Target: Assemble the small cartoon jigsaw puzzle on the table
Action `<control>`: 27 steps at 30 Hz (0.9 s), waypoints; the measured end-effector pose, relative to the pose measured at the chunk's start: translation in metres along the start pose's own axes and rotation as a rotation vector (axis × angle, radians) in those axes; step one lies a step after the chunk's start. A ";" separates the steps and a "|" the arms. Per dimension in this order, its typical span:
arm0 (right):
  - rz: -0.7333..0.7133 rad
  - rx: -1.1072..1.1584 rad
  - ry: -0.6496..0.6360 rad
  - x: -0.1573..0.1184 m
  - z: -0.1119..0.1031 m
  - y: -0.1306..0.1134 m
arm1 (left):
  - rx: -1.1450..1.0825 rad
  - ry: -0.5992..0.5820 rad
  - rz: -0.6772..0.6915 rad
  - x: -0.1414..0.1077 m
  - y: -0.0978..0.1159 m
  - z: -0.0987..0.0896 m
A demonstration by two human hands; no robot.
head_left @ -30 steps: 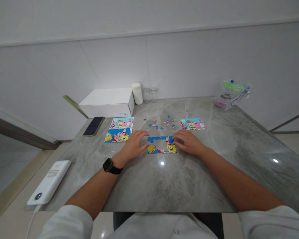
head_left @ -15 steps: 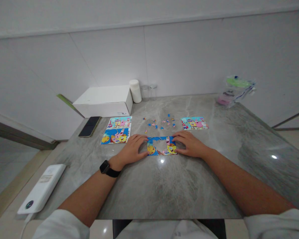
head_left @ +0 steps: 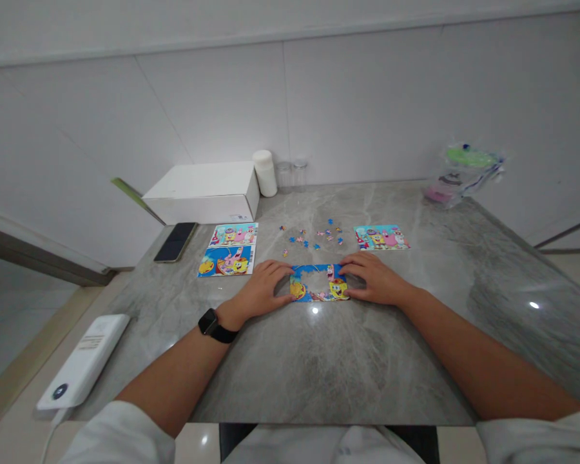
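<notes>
Jigsaw border: rectangular blue-and-yellow printed thin-card jigsaw border (head_left: 338, 289), flat, hollow-centred, between both hands.
Left hand (head_left: 261, 290): thumb and fingers apart, at the border's 9 o'clock edge.
Right hand (head_left: 379, 280): likewise apart, 3 o'clock edge.
Joint risk: uneven inward pressure could buckle or split interlocks.
Stray risk: left fingers could nudge the small multicoloured jigsaw piece (head_left: 285, 252), 10 o'clock.

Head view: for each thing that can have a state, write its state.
puzzle, border joined, middle missing
loose pieces, scattered
phone, flat, screen dark
box, closed
white bottle, upright
power bank, cable attached
bag, crumpled
watch, worn, screen dark
left hand, fingers spread, touching puzzle
right hand, fingers spread, touching puzzle
</notes>
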State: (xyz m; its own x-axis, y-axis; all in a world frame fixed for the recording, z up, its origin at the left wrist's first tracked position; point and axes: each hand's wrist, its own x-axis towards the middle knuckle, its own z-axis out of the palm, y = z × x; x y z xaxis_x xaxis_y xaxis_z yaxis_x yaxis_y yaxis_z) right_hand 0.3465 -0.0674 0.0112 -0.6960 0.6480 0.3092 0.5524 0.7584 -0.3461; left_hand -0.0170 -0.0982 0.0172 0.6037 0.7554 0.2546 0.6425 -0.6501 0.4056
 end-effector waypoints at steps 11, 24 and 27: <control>-0.016 -0.010 -0.006 0.001 0.001 0.000 | -0.020 0.008 -0.002 0.000 -0.005 0.003; -0.014 0.037 0.067 0.004 -0.002 -0.003 | -0.087 0.126 -0.067 0.004 -0.001 -0.002; 0.009 0.022 0.114 0.004 -0.001 -0.001 | -0.144 0.226 -0.100 0.004 -0.003 -0.004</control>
State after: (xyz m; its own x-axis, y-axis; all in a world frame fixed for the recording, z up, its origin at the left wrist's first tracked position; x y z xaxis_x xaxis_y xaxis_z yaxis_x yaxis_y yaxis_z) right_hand 0.3436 -0.0652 0.0141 -0.6339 0.6592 0.4045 0.5471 0.7519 -0.3679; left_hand -0.0184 -0.0934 0.0201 0.4102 0.8247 0.3894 0.6099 -0.5655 0.5552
